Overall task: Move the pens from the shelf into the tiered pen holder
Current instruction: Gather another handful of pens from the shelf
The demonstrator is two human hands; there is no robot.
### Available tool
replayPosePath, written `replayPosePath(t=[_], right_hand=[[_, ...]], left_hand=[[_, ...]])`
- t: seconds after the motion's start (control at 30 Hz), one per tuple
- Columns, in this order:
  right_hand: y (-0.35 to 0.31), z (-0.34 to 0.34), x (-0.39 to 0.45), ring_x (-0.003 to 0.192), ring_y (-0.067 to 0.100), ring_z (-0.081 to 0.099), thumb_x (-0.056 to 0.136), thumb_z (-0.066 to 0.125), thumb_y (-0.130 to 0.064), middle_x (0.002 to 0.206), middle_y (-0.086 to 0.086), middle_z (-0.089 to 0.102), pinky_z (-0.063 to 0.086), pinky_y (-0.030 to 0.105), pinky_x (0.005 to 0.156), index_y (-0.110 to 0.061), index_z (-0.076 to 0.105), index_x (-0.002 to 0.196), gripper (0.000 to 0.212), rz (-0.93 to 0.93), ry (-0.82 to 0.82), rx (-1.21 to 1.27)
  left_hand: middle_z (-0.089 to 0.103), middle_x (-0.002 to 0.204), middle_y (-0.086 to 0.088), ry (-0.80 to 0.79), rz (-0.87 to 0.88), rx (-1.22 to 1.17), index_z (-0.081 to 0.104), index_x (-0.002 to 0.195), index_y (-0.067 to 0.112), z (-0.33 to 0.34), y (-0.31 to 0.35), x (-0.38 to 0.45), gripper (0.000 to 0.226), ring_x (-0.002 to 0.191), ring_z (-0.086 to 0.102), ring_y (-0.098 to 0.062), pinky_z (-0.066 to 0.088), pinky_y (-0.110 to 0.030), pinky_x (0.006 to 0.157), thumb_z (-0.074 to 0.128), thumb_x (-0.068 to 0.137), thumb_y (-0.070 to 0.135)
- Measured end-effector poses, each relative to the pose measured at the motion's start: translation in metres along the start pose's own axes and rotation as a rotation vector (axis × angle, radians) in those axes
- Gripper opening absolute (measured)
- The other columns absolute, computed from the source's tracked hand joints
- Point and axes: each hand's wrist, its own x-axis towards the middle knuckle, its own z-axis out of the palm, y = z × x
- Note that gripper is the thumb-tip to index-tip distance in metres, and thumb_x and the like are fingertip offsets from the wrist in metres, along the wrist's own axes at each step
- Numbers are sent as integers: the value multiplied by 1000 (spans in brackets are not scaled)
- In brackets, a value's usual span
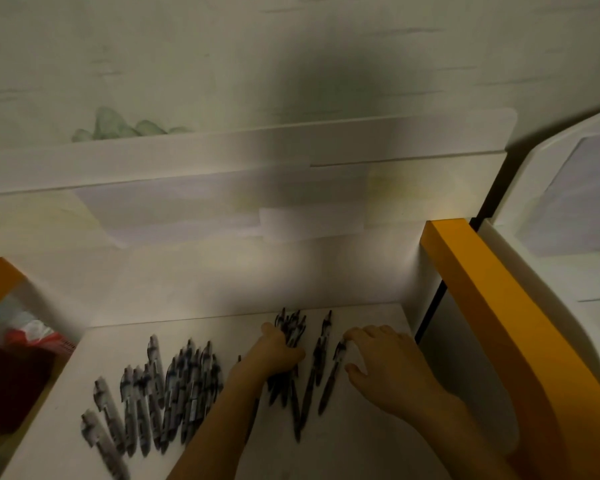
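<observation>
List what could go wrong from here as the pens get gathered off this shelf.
1. The left hand is closed on a thick bundle of pens; adding more could let some slip out.
2. The right hand rests open by the loose pens and could knock them away.
3. The row of pens reaches toward the shelf front, where some might roll off.

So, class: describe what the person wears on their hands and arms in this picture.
Nothing, as far as the picture shows: the left hand and right hand are bare, with no gloves. Both forearms are uncovered to the frame edge, so no sleeves show. The dim, blurred picture cannot settle rings or a watch.
</observation>
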Motion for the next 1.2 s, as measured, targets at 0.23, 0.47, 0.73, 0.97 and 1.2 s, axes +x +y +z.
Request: replayPosePath(t=[0.23, 0.47, 0.73, 0.97, 1.2], right_hand=[[2, 2, 1, 115, 17, 47, 96, 42, -43, 126, -7, 52, 37, 33, 94, -31, 44, 130, 36, 4, -2, 16], [-1, 4, 1, 115, 16, 47, 96, 41, -43, 127, -7, 52, 37, 33, 96, -30, 44, 130, 36, 9, -8, -1], [-7, 5, -1, 118, 16, 46, 97, 41, -43, 130, -7, 51, 37, 32, 96, -31, 42, 134, 39, 15, -1, 7], [-14, 4, -7, 117, 15, 47, 97, 39, -44, 130, -8, 51, 37, 30, 94, -31, 42, 135, 40, 39, -9, -15], [-30, -7, -14, 115, 18, 49, 97, 42, -41, 129, -5, 53, 40, 33, 93, -28, 45, 133, 38, 69, 5, -28]], left_hand=[[46, 86, 1, 31, 68, 24, 27, 133, -4, -6, -3, -1, 64, 75, 49, -9, 37, -15, 48, 59, 94, 34], [51, 71, -4, 6, 141, 44, 47, 71, 12, -9, -8, 2, 25, 56, 46, -10, 39, -20, 50, 59, 91, 21], [51, 101, -4, -28, 108, 24, 41, 113, 9, -13, -13, -2, 44, 84, 53, -13, 41, -16, 56, 66, 88, 36], [50, 72, 0, 17, 188, 5, 44, 76, 15, -15, -18, -8, 23, 60, 47, -8, 38, -11, 44, 60, 90, 21], [51, 67, -4, 85, 234, 2, 49, 75, 11, -28, -27, -20, 18, 56, 48, -13, 41, -21, 50, 65, 83, 16]])
